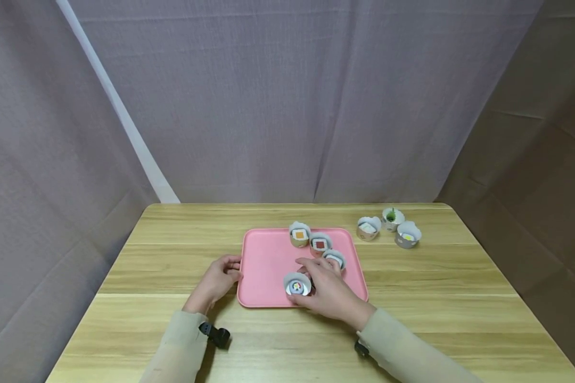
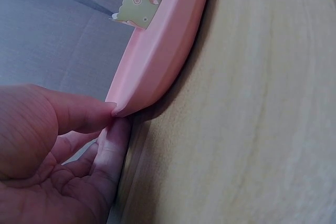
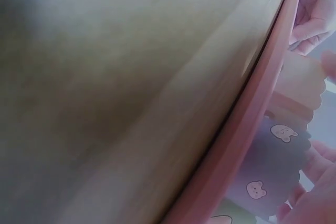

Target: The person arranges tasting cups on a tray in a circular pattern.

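Across the lower half of the head view spreads a light wood-grain table (image 1: 412,298), backed by creased grey-mauve cloth (image 1: 249,106) that turns browner and darker at the right edge; a pale strip (image 1: 117,106) slants through the upper left. Low in the centre, a pink tray (image 1: 263,255) lies flat on the wood.

At the tray's left edge, the left hand (image 1: 218,279) pinches the rim between thumb and fingers. Over the tray's lower right, the right hand (image 1: 328,292) curves, partly closed, its thumb and fingers round a white-lined cup (image 1: 297,285) with a round, bright-patterned top inside. Up the tray's right half stand an orange-square cup (image 1: 299,234), a red-square cup (image 1: 320,244) and a third cup (image 1: 336,257), partly covered by the right hand, its filling unclear.

On the table at right of centre cluster a cup with white contents (image 1: 368,228), one with a green sprig (image 1: 392,218) and a grey cup with a yellow piece (image 1: 408,235). The right wrist view shows a bear-print cup (image 3: 278,163) beside a peach cup (image 3: 296,90).
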The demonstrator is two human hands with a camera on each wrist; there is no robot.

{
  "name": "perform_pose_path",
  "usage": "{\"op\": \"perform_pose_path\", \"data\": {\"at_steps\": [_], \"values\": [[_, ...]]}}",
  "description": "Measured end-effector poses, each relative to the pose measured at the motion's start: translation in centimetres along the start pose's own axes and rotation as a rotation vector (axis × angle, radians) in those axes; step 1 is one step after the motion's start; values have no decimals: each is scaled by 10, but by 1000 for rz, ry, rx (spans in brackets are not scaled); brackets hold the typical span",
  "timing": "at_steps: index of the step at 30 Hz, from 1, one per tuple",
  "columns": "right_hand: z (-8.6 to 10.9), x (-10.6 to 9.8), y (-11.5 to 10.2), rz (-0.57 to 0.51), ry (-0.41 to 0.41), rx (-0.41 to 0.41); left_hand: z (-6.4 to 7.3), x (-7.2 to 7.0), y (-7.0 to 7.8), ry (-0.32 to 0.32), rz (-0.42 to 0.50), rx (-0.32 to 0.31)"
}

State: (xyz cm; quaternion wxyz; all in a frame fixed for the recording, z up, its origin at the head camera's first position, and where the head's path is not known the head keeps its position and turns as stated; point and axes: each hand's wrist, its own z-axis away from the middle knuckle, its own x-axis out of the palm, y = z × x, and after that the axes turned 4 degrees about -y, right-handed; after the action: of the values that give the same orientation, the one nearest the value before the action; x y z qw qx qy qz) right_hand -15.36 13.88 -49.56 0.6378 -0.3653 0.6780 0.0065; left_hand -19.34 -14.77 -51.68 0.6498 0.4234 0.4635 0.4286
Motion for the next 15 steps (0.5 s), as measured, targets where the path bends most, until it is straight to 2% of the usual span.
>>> {"op": "perform_pose_path", "data": {"at_steps": [8,15], "values": [[5,-9,2,-72,-10,91,1,0,0,7,-2,16],[13,-30,18,-117,49,113,1,0,0,4,-8,2]]}}
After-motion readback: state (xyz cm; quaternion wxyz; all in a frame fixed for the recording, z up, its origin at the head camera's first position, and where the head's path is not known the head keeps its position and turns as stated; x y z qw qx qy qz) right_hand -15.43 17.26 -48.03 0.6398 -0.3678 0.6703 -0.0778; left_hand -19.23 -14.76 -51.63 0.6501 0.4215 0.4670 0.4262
